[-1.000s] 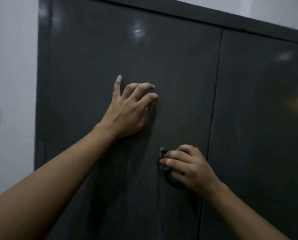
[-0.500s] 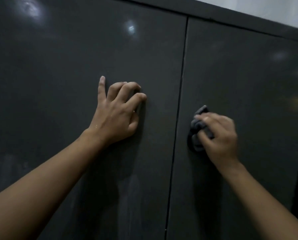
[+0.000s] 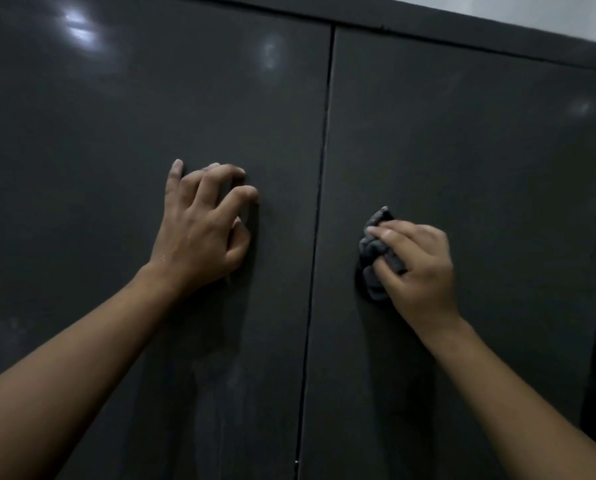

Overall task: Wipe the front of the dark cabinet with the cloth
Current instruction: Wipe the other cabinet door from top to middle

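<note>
Now right hand [image 3: 419,271] grips crumpled cloth [image 3: 372,252] against glossy cabinet [image 3: 469,143]; left hand [image 3: 199,237] curled, empty.

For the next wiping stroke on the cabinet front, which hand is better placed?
Right. The right hand grips the cloth against the cabinet's right door. The left hand holds nothing and rests, fingers curled, on the left door.
</note>
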A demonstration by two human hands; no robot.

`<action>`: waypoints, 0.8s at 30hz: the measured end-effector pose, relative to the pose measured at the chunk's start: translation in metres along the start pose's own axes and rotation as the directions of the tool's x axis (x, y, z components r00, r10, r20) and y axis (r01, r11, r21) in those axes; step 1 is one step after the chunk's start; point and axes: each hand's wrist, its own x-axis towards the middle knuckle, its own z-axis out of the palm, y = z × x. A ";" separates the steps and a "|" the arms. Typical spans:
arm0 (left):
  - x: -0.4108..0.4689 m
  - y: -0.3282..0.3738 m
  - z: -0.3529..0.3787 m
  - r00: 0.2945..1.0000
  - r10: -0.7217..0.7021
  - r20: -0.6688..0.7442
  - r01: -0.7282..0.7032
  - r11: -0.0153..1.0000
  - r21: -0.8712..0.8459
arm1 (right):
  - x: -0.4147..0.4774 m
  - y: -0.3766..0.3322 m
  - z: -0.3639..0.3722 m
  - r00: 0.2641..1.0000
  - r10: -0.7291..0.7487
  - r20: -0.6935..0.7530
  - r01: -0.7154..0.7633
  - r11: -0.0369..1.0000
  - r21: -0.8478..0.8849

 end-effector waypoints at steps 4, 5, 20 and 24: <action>-0.001 0.000 0.000 1.000 -0.005 -0.011 0.005 1.000 -0.002 | -0.023 -0.006 0.003 0.908 -0.350 0.230 0.335 0.936 0.105; -0.002 0.000 0.000 1.000 -0.005 -0.012 0.005 1.000 -0.002 | -0.028 -0.005 0.003 0.865 -0.421 0.273 0.400 0.907 0.129; -0.010 -0.021 -0.010 0.992 0.102 0.076 -0.103 0.994 0.017 | -0.033 -0.071 0.050 0.751 -0.573 0.328 0.495 0.818 0.294; -0.021 -0.046 -0.024 0.987 0.134 0.092 -0.141 0.987 0.074 | -0.028 -0.072 0.053 0.786 -0.552 0.280 0.488 0.831 0.269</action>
